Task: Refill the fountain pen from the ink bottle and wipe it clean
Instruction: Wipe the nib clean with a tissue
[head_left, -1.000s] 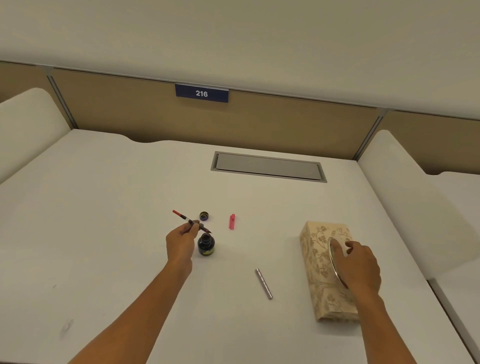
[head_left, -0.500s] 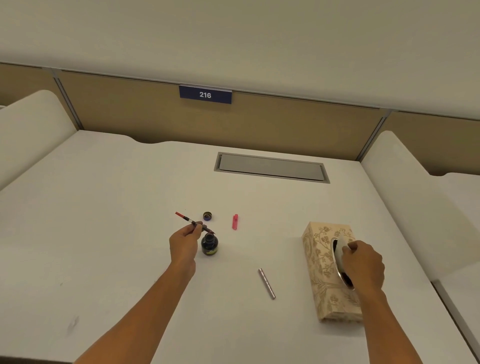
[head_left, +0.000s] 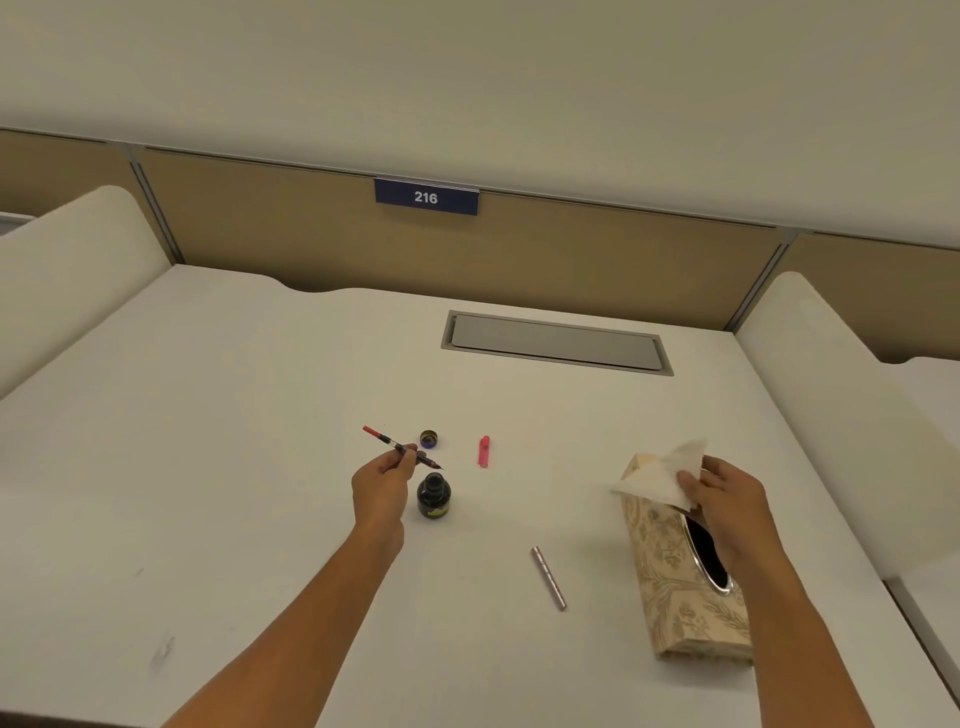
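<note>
a: holding the fountain pen (head_left: 402, 448) in the left hand (head_left: 382, 486), fingers pinched on it, nib hanging just above the open ink bottle (head_left: 433, 496).

b: wiping step starting, seemingly. gripping a tissue (head_left: 658, 477) in the right hand (head_left: 724, 506), clear of the tissue box (head_left: 675, 566).

a: needing next to bring tissue to nib.

b: showing dark ink in the bottle; box slot too dark to tell. bottle cap (head_left: 428, 439) lying just behind.

Left hand (head_left: 382, 486) holds pen (head_left: 401, 447) above ink bottle (head_left: 434, 498) (uncapped); right hand (head_left: 724, 501) pinches tissue (head_left: 657, 475).
</note>
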